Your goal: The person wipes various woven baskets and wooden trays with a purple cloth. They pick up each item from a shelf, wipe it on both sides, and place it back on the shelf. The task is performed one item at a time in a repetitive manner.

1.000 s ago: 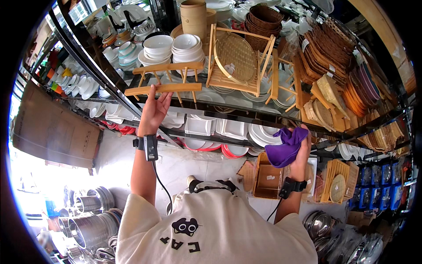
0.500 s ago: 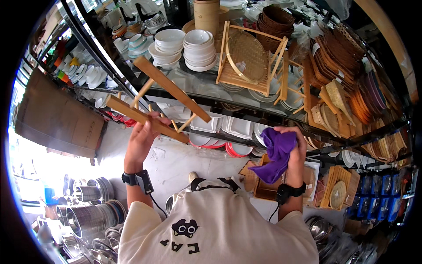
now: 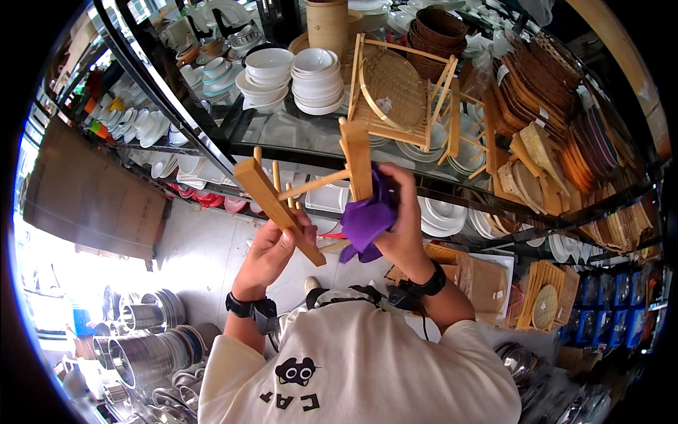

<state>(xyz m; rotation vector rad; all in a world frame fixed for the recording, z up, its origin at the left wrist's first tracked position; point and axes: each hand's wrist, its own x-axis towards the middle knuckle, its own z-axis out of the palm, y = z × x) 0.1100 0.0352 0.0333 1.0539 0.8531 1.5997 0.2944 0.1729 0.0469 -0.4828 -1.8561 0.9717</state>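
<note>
A small wooden rack (image 3: 272,198), two flat bars joined by round dowels, is held up before the glass shelf. My left hand (image 3: 274,251) is closed round its left bar, with the thumb on the bar's face. My right hand (image 3: 404,222) grips a purple cloth (image 3: 369,220), bunched against the lower end of the right bar. Part of the cloth hangs below the fingers. Most of the right fingertips are hidden behind cloth and wood, so whether they also clasp the bar cannot be made out.
On the glass shelf stand stacked white bowls (image 3: 318,85), a bamboo steamer (image 3: 327,28), and a wooden rack holding a round woven tray (image 3: 393,93). Brown woven baskets (image 3: 530,92) fill the right. Metal pots (image 3: 138,357) sit at lower left, beneath a cardboard sheet (image 3: 92,187).
The rack has turned and shifted right and slightly down with my left hand. My right hand has brought the purple cloth leftward and up against the rack's right bar.
</note>
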